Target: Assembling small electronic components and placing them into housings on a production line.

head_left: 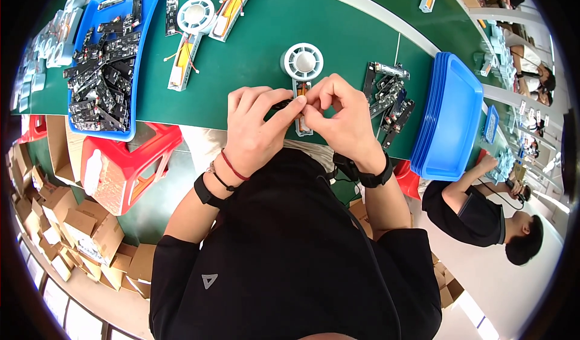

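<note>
Near the front edge of the green table, the light-blue fan unit lies with its opened handle under both hands. The left hand arches over a dark part and the right hand bunches its fingertips; whether either pinches anything, I cannot tell. Uneven pressure or a sideways tug could trap or loosen any wire hidden beneath them.

A stack of blue trays lies at the right of the green table, and past it is a co-worker in a black shirt. To the left, a red stool stands near cardboard boxes heaped together; the pale panes by the rim are probably windows.
</note>
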Demonstrator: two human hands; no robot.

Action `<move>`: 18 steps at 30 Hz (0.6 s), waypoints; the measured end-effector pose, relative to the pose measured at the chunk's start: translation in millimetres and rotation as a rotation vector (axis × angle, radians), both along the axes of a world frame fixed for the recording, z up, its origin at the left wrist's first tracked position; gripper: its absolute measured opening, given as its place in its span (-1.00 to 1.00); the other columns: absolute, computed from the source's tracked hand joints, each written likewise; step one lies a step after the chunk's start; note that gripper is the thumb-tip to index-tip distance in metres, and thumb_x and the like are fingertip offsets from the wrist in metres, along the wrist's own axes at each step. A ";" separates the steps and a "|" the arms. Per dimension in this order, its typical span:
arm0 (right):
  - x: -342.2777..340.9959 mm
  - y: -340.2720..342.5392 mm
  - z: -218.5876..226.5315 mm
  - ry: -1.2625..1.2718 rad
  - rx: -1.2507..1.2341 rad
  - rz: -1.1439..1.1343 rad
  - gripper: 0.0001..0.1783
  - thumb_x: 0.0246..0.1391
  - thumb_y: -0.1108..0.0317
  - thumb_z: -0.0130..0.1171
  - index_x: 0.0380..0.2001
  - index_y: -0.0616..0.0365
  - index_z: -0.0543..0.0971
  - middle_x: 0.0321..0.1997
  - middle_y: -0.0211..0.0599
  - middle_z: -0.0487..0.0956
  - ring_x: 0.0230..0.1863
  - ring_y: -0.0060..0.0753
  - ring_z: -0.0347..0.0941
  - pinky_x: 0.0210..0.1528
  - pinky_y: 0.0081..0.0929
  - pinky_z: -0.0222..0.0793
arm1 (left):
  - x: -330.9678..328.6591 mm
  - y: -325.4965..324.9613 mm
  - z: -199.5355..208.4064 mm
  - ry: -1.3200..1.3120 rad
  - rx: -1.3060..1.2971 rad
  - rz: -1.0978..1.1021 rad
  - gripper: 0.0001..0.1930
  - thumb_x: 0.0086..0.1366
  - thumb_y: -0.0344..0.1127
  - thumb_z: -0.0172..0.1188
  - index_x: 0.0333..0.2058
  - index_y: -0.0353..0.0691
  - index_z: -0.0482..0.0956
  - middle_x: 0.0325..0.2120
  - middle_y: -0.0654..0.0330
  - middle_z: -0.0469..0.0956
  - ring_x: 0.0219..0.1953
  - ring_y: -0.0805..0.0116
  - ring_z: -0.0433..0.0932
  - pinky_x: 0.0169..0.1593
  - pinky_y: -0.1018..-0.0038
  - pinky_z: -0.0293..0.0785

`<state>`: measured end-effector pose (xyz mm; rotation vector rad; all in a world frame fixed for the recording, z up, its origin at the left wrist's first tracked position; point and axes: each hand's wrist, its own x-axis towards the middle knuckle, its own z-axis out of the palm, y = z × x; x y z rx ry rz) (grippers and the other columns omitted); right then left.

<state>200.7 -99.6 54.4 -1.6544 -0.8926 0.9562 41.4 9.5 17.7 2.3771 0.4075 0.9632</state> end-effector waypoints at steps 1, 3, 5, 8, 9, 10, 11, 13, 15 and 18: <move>-1.3 1.2 1.7 0.054 0.013 -0.024 -0.86 0.09 0.63 0.29 -0.32 0.25 0.52 -0.27 -0.24 0.66 -0.31 -0.47 0.62 -0.22 -0.48 0.56 | -0.5 0.4 0.3 0.008 0.010 0.005 -0.58 0.07 -0.53 0.46 -0.05 -0.13 0.72 -0.13 0.21 0.65 -0.16 0.20 0.59 -0.05 0.33 0.38; -1.8 3.7 3.2 0.108 0.027 -0.046 -0.86 0.09 0.61 0.29 -0.29 0.25 0.55 -0.28 -0.24 0.66 -0.35 -0.43 0.63 -0.26 -0.46 0.56 | -2.2 1.8 -4.9 0.009 -0.088 0.029 -0.59 0.10 -0.51 0.45 -0.03 -0.11 0.71 -0.12 0.22 0.64 -0.15 0.21 0.58 -0.02 0.33 0.38; 0.7 5.5 4.4 -0.179 0.018 -0.092 -0.81 0.14 0.61 0.30 -0.16 0.25 0.62 -0.24 -0.28 0.67 -0.29 -0.49 0.63 -0.22 -0.49 0.56 | -3.4 2.8 -9.3 0.010 -0.285 0.070 -0.61 0.17 -0.46 0.43 0.01 -0.08 0.71 -0.11 0.26 0.61 -0.13 0.22 0.57 0.03 0.32 0.38; 8.6 7.9 0.6 -0.430 0.043 -0.046 -0.76 0.18 0.59 0.31 -0.07 0.23 0.67 -0.23 -0.30 0.67 -0.27 -0.50 0.63 -0.20 -0.51 0.56 | -2.6 2.5 -7.9 0.005 -0.512 0.007 -0.63 0.22 -0.48 0.40 0.03 -0.13 0.70 -0.10 0.21 0.60 -0.12 0.21 0.58 0.05 0.34 0.44; 11.9 8.8 -2.5 -0.536 0.073 0.025 -0.76 0.20 0.57 0.31 -0.05 0.21 0.68 -0.23 -0.30 0.67 -0.27 -0.48 0.63 -0.21 -0.51 0.56 | -2.5 2.5 -7.3 0.004 -0.626 -0.026 -0.64 0.24 -0.48 0.39 0.03 -0.15 0.70 -0.10 0.18 0.60 -0.11 0.20 0.59 0.06 0.35 0.46; 13.3 9.6 -4.7 -0.642 0.104 0.095 -0.75 0.22 0.54 0.31 -0.03 0.19 0.70 -0.23 -0.31 0.67 -0.27 -0.47 0.64 -0.22 -0.51 0.56 | -2.1 4.2 -6.6 0.004 -0.624 -0.027 -0.64 0.24 -0.48 0.39 0.03 -0.15 0.70 -0.10 0.18 0.60 -0.11 0.20 0.59 0.06 0.35 0.46; 13.0 9.8 -5.3 -0.641 0.105 0.093 -0.75 0.22 0.54 0.31 -0.03 0.19 0.70 -0.23 -0.31 0.67 -0.27 -0.47 0.64 -0.22 -0.51 0.56 | -1.5 7.0 -4.9 0.004 -0.688 -0.059 -0.65 0.26 -0.49 0.38 0.04 -0.17 0.70 -0.09 0.16 0.60 -0.10 0.21 0.59 0.06 0.37 0.49; 11.4 10.3 -6.0 -0.635 0.127 0.109 -0.81 0.23 0.53 0.30 -0.09 0.22 0.72 -0.24 -0.29 0.66 -0.32 -0.46 0.64 -0.28 -0.53 0.55 | -0.7 12.6 -2.8 0.003 -0.817 -0.123 -0.66 0.29 -0.51 0.37 0.05 -0.20 0.69 -0.09 0.13 0.59 -0.07 0.22 0.60 0.07 0.40 0.53; 9.8 10.9 -6.9 -0.633 0.137 0.115 -0.83 0.24 0.53 0.30 -0.12 0.23 0.72 -0.25 -0.28 0.66 -0.35 -0.46 0.64 -0.30 -0.53 0.54 | -1.6 16.6 -5.9 -0.001 -0.830 -0.142 -0.66 0.29 -0.51 0.36 0.05 -0.21 0.69 -0.08 0.13 0.59 -0.07 0.23 0.60 0.06 0.41 0.53; 7.3 11.0 -8.6 -0.378 0.037 0.093 -0.84 0.28 0.50 0.27 -0.11 0.24 0.72 -0.34 -0.32 0.66 -0.48 -0.57 0.57 -0.44 -0.57 0.47 | -2.7 19.0 -8.5 -0.007 -0.858 -0.181 -0.67 0.30 -0.52 0.36 0.04 -0.22 0.70 -0.08 0.13 0.60 -0.05 0.26 0.60 0.04 0.41 0.55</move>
